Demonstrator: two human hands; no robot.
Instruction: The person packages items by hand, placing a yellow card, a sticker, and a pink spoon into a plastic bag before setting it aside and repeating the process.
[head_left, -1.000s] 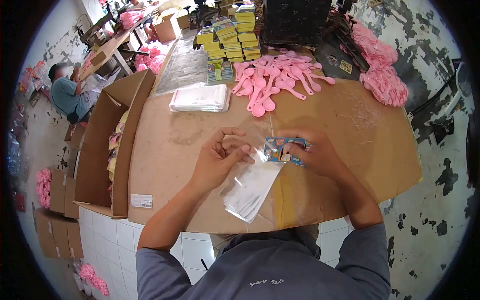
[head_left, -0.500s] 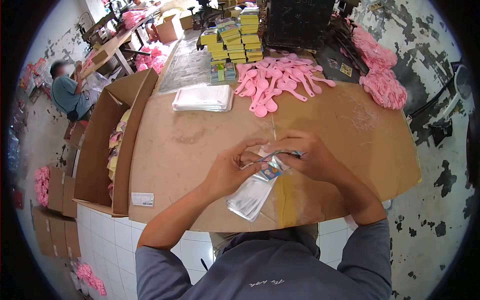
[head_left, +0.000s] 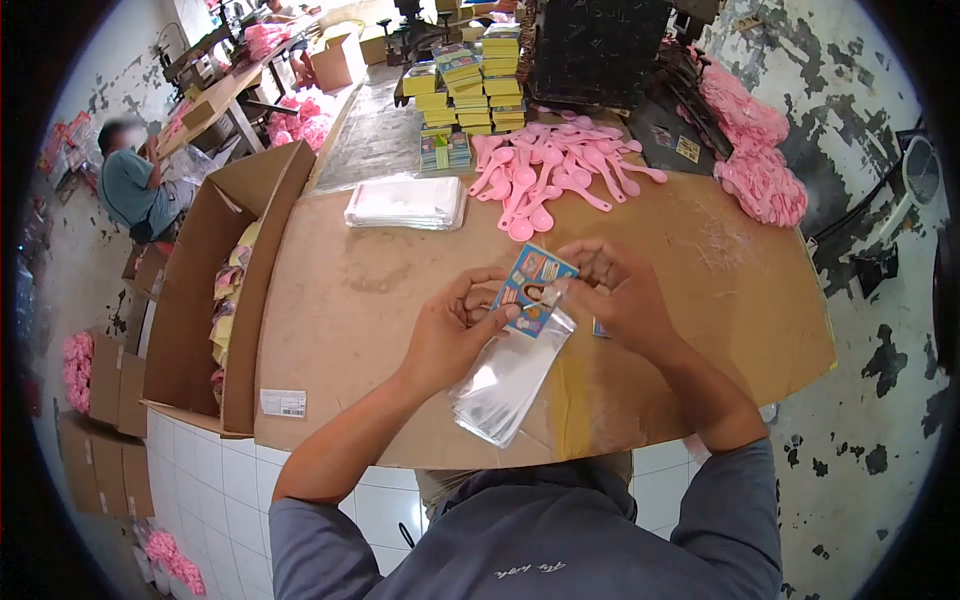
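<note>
A blue printed card (head_left: pixel 532 285) is held up over the cardboard-topped table, tilted. My left hand (head_left: pixel 462 325) pinches its left edge between thumb and fingers. At its right edge, my right hand (head_left: pixel 612 290) has closed fingers on the card near the corner. Directly below lie clear plastic sleeves (head_left: pixel 508 388) in a fanned stack. Part of another blue card (head_left: pixel 599 327) shows under my right hand. Beyond the hands is a pile of pink spoons (head_left: pixel 545 170), with a second stack of clear sleeves (head_left: pixel 405 202) to its left.
Stacks of yellow-edged cards (head_left: pixel 470 85) stand at the back beside a black box (head_left: pixel 597 50). An open carton (head_left: pixel 225 290) with packed pieces borders the table's left side. Pink bundles (head_left: pixel 765 165) lie at the right. A seated person (head_left: pixel 135 185) is far left.
The blue card has turned up to face the camera and is now held between both hands. My right hand has shifted slightly, and the sleeves below show more fully.
</note>
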